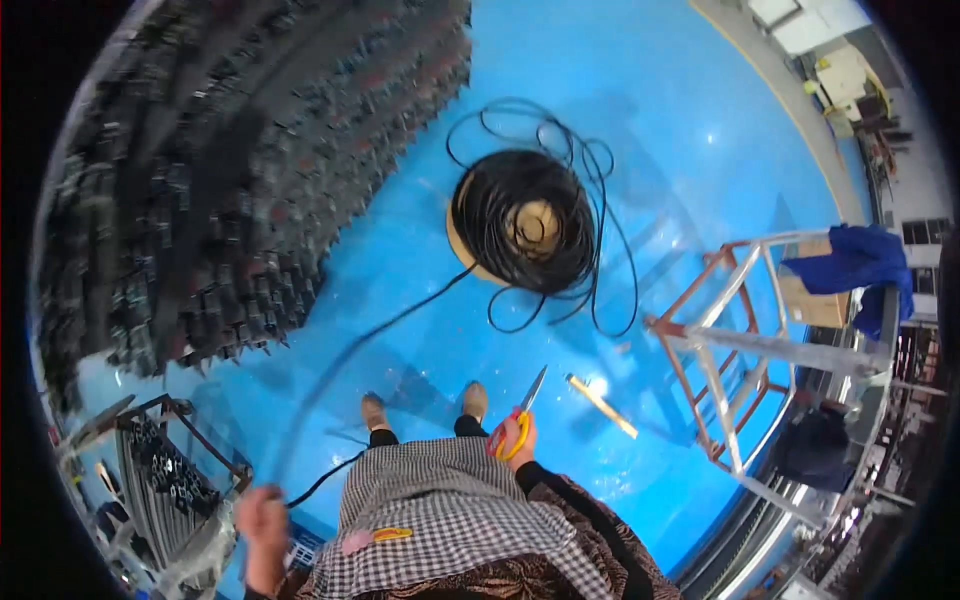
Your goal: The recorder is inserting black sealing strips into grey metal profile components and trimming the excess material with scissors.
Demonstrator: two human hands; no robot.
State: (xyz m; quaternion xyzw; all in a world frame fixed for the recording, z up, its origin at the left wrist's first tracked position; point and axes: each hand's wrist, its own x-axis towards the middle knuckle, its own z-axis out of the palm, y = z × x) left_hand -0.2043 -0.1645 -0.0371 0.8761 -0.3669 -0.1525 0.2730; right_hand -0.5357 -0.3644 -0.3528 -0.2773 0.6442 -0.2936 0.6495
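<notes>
My left hand (262,530), somewhat blurred, is closed round a long black flexible strip (375,330). From the hand this strip stretches up across the floor to a big coil of the same black strip (525,220), which lies on a tan cardboard disc with loose loops spilling round it. A short length of it (325,480) also hangs at my left hand, beside the apron. In my right hand (518,437) is a pair of scissors (535,388) with red and yellow handles, its blades together and pointing up and away. The scissors are apart from the strip.
A large stack of dark metal profiles (230,170) fills the far left. To the right stands a metal frame rack (735,345) with blue cloth (865,265) over it. A thin yellowish stick (602,405) lies on the blue floor. More profiles (165,480) sit in a rack at near left.
</notes>
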